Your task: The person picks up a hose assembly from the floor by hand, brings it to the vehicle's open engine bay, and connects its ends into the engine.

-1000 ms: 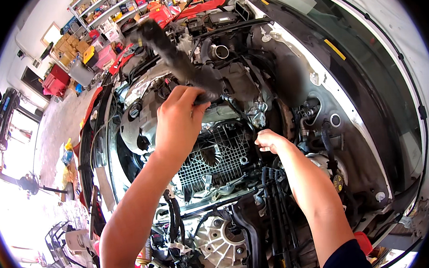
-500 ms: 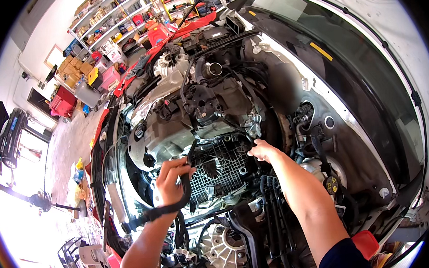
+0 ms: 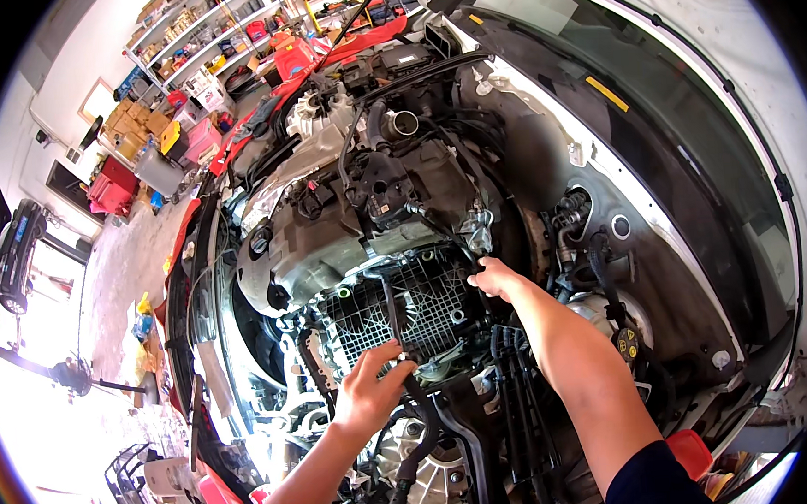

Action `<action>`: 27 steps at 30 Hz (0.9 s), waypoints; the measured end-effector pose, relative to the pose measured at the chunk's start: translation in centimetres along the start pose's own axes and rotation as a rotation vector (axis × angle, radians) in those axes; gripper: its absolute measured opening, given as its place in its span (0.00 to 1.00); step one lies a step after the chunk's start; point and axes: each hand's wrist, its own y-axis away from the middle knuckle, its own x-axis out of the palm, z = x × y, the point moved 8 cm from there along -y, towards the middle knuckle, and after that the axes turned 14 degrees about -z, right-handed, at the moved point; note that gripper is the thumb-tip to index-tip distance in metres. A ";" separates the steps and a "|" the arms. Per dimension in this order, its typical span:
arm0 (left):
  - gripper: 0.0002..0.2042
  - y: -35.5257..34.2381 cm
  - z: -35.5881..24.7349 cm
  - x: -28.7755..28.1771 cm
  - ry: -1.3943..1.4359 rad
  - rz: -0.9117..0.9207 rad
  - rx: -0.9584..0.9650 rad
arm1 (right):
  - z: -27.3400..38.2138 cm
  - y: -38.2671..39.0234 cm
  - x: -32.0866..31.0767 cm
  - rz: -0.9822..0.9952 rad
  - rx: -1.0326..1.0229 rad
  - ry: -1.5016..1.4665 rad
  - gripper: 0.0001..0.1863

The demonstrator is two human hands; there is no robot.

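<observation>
I see the left hand [image 3: 372, 385] pinching a black hose [image 3: 423, 406] beside the gridded panel [image 3: 352, 318], perhaps to steady its loose end, while the right hand [image 3: 495, 280] curls its fingers near a dark cable [image 3: 449, 234], whether gripping I cannot tell.

Glaring floor [image 3: 123, 417] at left, edges bowed
</observation>
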 end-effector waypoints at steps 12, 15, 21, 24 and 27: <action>0.11 -3.9 11.8 7.8 0.057 0.091 -0.613 | 3.1 0.1 -0.9 -0.275 -0.190 0.321 0.25; 0.14 -5.2 14.3 15.6 -0.114 0.518 -0.730 | 3.0 0.0 -1.3 -0.265 -0.207 0.356 0.25; 0.30 -4.0 14.9 21.9 -0.280 0.624 -0.920 | 3.4 -0.1 -0.4 -0.208 -0.156 0.367 0.24; 0.27 -4.4 14.3 22.6 -0.351 0.558 -0.957 | 2.9 -0.5 -0.7 -0.236 -0.180 0.347 0.19; 0.29 -4.3 13.1 22.6 -0.409 0.604 -0.768 | 4.1 0.3 -0.6 -0.192 -0.185 0.343 0.17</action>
